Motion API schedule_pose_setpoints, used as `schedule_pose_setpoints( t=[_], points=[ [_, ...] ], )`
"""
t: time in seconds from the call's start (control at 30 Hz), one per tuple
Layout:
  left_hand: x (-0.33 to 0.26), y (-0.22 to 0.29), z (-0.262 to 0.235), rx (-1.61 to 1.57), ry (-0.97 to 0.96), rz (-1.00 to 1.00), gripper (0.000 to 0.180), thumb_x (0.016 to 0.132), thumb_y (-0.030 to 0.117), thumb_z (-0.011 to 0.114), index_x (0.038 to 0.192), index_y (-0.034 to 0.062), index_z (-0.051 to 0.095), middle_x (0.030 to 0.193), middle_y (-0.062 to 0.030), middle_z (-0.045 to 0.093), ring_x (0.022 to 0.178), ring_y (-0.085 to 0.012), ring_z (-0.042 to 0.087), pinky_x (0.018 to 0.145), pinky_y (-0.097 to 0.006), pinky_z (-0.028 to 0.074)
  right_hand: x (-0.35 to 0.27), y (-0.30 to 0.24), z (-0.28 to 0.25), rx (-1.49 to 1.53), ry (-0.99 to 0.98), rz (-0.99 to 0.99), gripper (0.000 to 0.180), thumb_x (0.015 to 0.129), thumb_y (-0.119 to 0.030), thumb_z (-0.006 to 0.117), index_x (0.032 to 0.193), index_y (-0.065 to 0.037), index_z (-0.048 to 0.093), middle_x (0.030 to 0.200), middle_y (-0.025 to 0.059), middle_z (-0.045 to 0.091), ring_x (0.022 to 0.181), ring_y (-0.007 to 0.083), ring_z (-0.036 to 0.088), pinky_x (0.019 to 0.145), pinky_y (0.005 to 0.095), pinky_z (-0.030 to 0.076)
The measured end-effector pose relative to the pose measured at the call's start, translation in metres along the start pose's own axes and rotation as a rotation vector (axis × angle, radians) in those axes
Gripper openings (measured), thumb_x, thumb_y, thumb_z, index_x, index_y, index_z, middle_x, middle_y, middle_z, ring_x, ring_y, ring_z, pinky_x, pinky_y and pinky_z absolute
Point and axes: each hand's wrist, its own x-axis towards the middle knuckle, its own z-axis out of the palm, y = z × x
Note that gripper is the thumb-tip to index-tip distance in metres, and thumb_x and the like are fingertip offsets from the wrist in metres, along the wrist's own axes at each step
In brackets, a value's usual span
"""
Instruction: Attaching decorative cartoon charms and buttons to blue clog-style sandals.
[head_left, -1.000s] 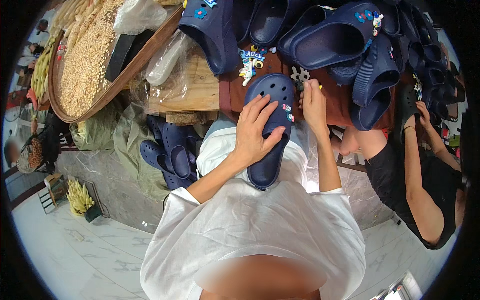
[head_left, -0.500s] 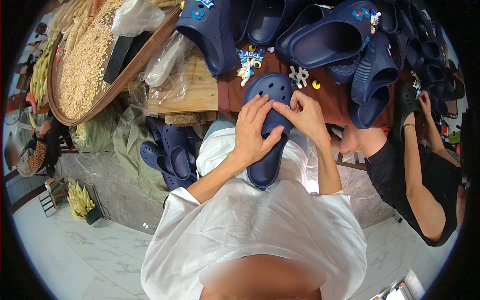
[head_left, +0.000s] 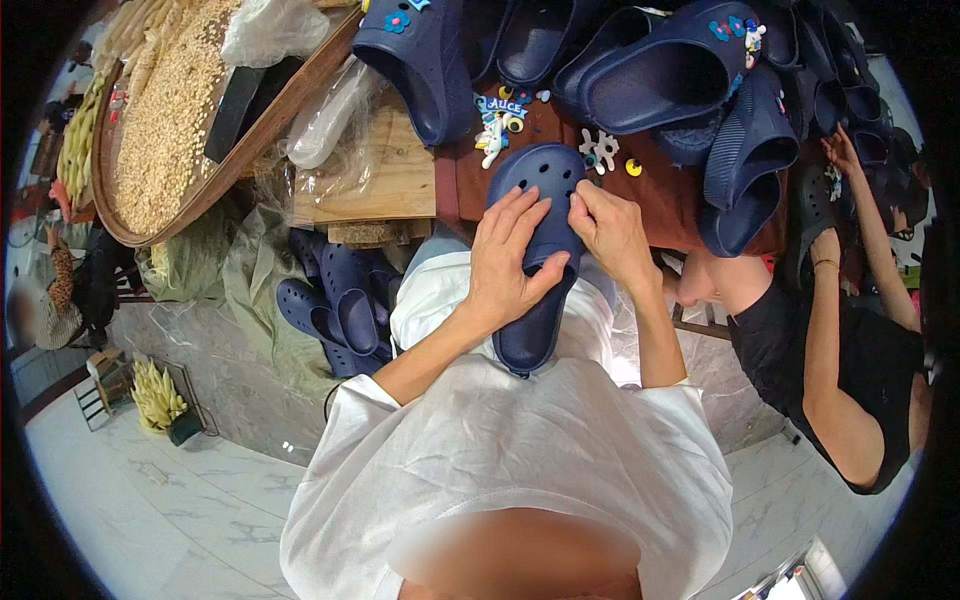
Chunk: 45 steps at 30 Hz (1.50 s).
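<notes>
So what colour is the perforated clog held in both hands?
Dark navy blue clog, seen clearest in the head view.

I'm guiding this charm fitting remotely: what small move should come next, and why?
Probably press the right hand's fingertips down onto the clog's perforated toe. They pinch at a hole there, while the left hand grips the clog steady. Whether a charm sits under them is hidden.
</notes>
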Motion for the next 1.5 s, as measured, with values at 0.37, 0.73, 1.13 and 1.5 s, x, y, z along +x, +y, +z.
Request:
schedule_pose_setpoints(
  t=[0.37, 0.73, 1.13, 1.5],
  points=[
    [0.000, -0.003, 0.002, 0.012, 0.004, -0.003, 0.060, 0.078, 0.031, 0.074, 0.128, 0.0021, 0.059, 0.136, -0.0180, 0.054, 0.130, -0.0395, 0.045, 0.107, -0.048, 0.036, -0.001, 0.038, 0.020, 0.550, 0.101, 0.484, 0.026, 0.103, -0.022, 0.049, 0.087, -0.001, 0.047, 0.069, 0.0192, 0.057, 0.064, 0.0390, 0.057, 0.059, 0.0426, 0.047],
    [0.001, 0.002, 0.000, -0.021, 0.008, -0.016, 0.055, 0.081, 0.029, 0.069, 0.128, 0.0014, 0.059, 0.136, -0.0189, 0.055, 0.130, -0.0408, 0.046, 0.108, -0.049, 0.035, 0.003, 0.076, 0.033, -0.021, 0.379, 0.233, 0.027, 0.100, -0.028, 0.056, 0.103, -0.001, 0.051, 0.076, 0.0190, 0.062, 0.073, 0.0396, 0.063, 0.067, 0.0480, 0.047],
    [0.000, 0.000, -0.002, -0.051, -0.021, 0.007, 0.063, 0.080, 0.037, 0.071, 0.131, 0.0022, 0.057, 0.139, -0.0194, 0.052, 0.132, -0.0411, 0.043, 0.109, -0.050, 0.033, -0.027, -0.004, -0.005, 0.170, -0.141, 0.426, 0.053, 0.092, -0.048, 0.065, 0.070, -0.001, 0.053, 0.058, 0.0125, 0.053, 0.055, 0.0244, 0.054, 0.055, 0.0391, 0.041],
    [-0.002, -0.001, -0.002, -0.053, 0.018, -0.005, 0.065, 0.077, 0.033, 0.075, 0.131, 0.0018, 0.057, 0.140, -0.0193, 0.051, 0.133, -0.0406, 0.042, 0.110, -0.050, 0.033, -0.042, 0.016, 0.006, 0.240, -0.059, 0.282, 0.033, 0.104, -0.025, 0.041, 0.089, 0.000, 0.057, 0.067, 0.0144, 0.058, 0.057, 0.0262, 0.060, 0.058, 0.0381, 0.048]
  ],
)
